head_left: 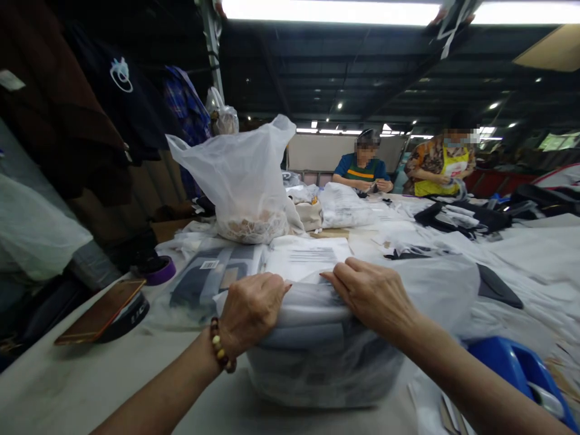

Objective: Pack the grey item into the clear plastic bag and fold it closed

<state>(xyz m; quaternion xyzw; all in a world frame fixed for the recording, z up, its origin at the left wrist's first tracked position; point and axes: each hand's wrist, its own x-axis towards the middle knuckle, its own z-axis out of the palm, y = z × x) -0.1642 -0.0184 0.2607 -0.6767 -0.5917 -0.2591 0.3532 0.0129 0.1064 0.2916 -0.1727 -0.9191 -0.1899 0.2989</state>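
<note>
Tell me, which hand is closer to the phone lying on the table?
Left. The left hand grips the plastic-wrapped bundle just right of the phone. The right hand presses the bundle's top farther right, away from the phone.

blue object (521, 368): cut by right edge | paper (312, 257) print: illegible

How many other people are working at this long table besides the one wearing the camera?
2. One person in a blue top sits at the far end, middle of the view; a second in a yellow apron sits just to the right. Others may be hidden behind the big plastic bag.
</note>
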